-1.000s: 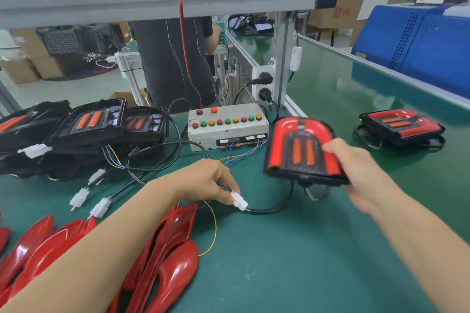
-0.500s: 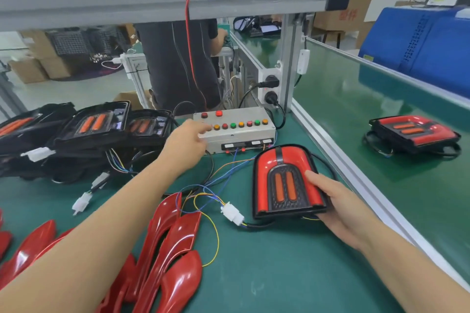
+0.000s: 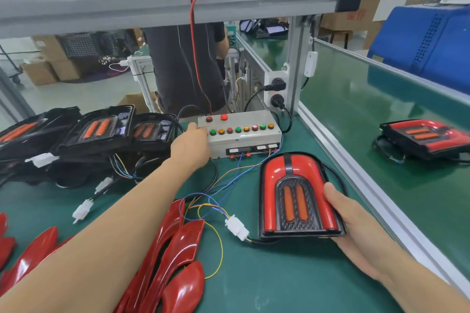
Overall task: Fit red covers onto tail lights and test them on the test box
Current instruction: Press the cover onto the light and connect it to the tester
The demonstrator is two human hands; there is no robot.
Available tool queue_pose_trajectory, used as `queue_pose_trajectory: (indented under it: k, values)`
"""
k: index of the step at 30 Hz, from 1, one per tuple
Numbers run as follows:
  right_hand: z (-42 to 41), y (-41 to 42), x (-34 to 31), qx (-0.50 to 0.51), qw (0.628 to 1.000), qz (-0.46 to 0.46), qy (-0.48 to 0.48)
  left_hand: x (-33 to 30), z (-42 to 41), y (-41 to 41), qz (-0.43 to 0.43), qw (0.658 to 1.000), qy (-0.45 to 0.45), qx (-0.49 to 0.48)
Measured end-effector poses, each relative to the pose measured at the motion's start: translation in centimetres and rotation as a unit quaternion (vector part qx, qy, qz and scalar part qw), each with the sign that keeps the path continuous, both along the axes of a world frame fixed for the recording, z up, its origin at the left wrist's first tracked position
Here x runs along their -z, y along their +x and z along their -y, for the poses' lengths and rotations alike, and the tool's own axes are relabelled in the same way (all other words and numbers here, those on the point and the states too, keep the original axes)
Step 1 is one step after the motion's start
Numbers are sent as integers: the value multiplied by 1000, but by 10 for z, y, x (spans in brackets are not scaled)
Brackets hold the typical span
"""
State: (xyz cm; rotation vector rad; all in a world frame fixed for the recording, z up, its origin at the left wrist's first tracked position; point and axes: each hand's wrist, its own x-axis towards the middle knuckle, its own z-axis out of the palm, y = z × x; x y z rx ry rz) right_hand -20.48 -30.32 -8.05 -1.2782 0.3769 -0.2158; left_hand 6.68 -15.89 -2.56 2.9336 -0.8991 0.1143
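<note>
the covered tail light (image 3: 296, 195) lies flat on the green desk (image 3: 267, 284), front right of the test box (image 3: 244, 134), with the right hand (image 3: 356, 229) gripping its right edge, thumb on the red cover and fingers curled underneath. the left hand (image 3: 189, 146) reaches to the left end of the test box; its fingertips sit at the top-left corner beside the first green button, and whether they press a button or only touch the casing cannot be told. the hands are well apart.

a white connector (image 3: 237, 229) joins the tail light's black lead to the coloured wires (image 3: 216, 185) running to the front of the test box. loose red covers (image 3: 175, 262) lie stacked near the lower left, partly hidden by the left forearm and cut off by the bottom edge. uncovered tail lights (image 3: 101, 129) are piled at the left of the desk, their wiring tangled and their unplugged white plugs (image 3: 82, 211) lying in front. the pile's left end runs out of frame.

a finished tail light (image 3: 427, 137) rests on the conveyor belt (image 3: 368, 109) beyond the aluminium rail (image 3: 356, 185), its right side cut off. a person in dark clothing (image 3: 183, 66) stands behind the desk, the upper body hidden by the frame beam (image 3: 178, 0). a blue machine (image 3: 432, 43) sits far right.
</note>
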Motion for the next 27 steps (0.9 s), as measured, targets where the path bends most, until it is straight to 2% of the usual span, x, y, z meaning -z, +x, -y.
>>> queue_pose_trajectory:
  k: [11,18,21,24,27]
  values:
    - [-2,-4,5,24,1000,15,-6,3,15,5,131,987,95,-12]
    - [3,-3,9,11,999,27,17,5,11,0,132,989,62,-30]
    - [5,-2,11,0,999,25,28,14,20,-14,150,989,-1,7]
    - [6,-2,12,-9,999,22,28,23,47,-31,114,990,-25,83]
    - [6,-2,13,-10,999,31,34,22,77,-37,27,995,-19,94]
